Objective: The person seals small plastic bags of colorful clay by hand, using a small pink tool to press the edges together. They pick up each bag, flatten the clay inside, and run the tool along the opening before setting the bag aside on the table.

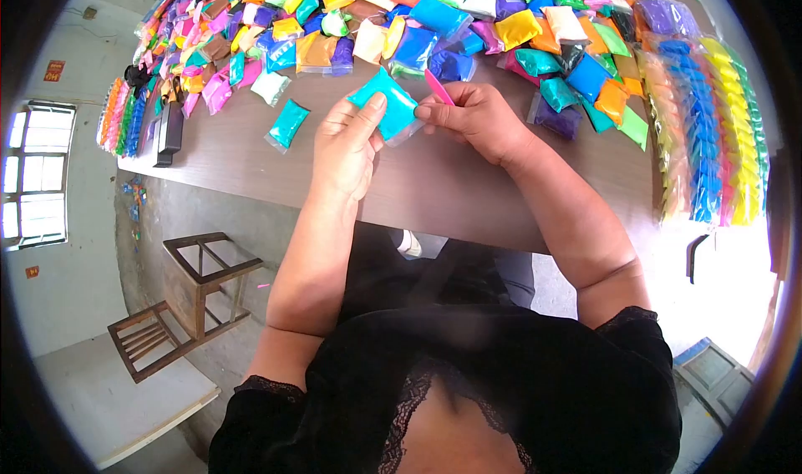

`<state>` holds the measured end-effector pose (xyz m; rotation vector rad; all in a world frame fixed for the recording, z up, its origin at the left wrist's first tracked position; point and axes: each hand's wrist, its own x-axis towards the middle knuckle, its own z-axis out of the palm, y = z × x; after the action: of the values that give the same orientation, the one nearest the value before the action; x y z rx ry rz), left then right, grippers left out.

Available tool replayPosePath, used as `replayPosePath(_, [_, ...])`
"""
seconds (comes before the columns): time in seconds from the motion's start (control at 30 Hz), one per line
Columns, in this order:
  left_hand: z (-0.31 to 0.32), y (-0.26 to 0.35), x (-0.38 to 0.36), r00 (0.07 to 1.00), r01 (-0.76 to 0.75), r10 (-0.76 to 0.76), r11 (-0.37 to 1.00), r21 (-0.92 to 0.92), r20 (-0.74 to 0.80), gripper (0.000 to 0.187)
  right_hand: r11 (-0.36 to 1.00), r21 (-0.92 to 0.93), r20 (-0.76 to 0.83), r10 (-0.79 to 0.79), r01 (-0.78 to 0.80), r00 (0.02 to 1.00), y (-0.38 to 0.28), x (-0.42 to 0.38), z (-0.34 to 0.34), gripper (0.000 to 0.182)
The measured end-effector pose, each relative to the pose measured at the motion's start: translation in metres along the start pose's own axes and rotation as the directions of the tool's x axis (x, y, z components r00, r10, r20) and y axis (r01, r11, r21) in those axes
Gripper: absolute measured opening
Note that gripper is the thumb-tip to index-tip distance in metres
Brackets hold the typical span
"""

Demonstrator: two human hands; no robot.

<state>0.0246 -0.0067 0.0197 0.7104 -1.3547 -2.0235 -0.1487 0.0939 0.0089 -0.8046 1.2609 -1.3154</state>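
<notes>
My left hand point(349, 144) is closed on a teal packet point(391, 111), thumb over its front and fingers behind. The packet looks like a soft, filled clear plastic bag. At the packet's right edge, the thumb and fingers of my right hand point(480, 123) are pinched together. A flat pink plastic stick point(438, 88) juts up and left out of that same hand; its lower part is hidden in the fingers. Left of my hands, another teal packet point(288, 125) lies alone on the brown table point(451, 190).
A large heap of many-coloured packets point(368, 15) covers the far side of the table. Joined strips of packets point(703, 131) hang over the right edge, with more strips point(125, 115) at the left end. Near those stands a black box point(170, 131). A wooden chair point(188, 294) is on the floor to the left.
</notes>
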Motion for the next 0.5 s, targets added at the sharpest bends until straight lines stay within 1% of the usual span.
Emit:
replayPosePath(0.03, [0.001, 0.000, 0.000, 0.999, -0.029, 0.029, 1.000, 0.002, -0.018, 0.033, 0.999, -0.047, -0.023, -0.009, 0.008, 1.000, -0.001, 0.000, 0.001, 0.024])
replayPosePath(0.17, [0.008, 0.000, -0.002, 0.999, -0.034, 0.034, 0.997, -0.065, -0.014, 0.034, 0.994, -0.091, -0.023, -0.057, 0.055, 0.998, 0.003, 0.001, 0.000, 0.025])
replayPosePath(0.23, [0.014, 0.003, -0.003, 0.997, 0.041, -0.058, 0.966, -0.256, -0.057, 0.025, 0.993, -0.060, -0.009, -0.098, 0.098, 0.995, 0.005, 0.001, 0.000, 0.025])
replayPosePath(0.27, [0.016, 0.003, -0.003, 0.997, 0.041, -0.057, 0.966, -0.256, -0.056, 0.025, 0.993, -0.060, -0.010, -0.099, 0.098, 0.995, 0.005, 0.001, -0.001, 0.025])
replayPosePath(0.33, [0.017, 0.004, -0.002, 1.000, 0.001, -0.005, 0.980, -0.199, -0.021, 0.026, 0.992, -0.094, 0.000, -0.084, 0.084, 0.996, 0.005, 0.001, -0.001, 0.024])
replayPosePath(0.37, [0.017, 0.003, -0.002, 1.000, 0.000, -0.005, 0.980, -0.198, -0.023, 0.026, 0.992, -0.093, 0.003, -0.083, 0.083, 0.997, 0.003, 0.000, 0.000, 0.024])
replayPosePath(0.43, [0.015, 0.000, 0.000, 0.998, -0.028, 0.021, 0.991, -0.129, -0.056, 0.028, 0.998, -0.026, 0.017, -0.051, 0.051, 0.999, -0.002, -0.004, 0.003, 0.022])
replayPosePath(0.47, [0.015, 0.000, 0.000, 0.998, -0.029, 0.022, 0.991, -0.129, -0.057, 0.028, 0.998, -0.026, 0.017, -0.051, 0.051, 0.999, -0.001, -0.003, 0.003, 0.022])
replayPosePath(0.5, [0.016, 0.001, -0.001, 0.998, -0.028, 0.024, 0.996, -0.088, -0.055, 0.028, 0.997, -0.049, 0.031, -0.064, 0.065, 0.997, 0.002, -0.002, 0.003, 0.021])
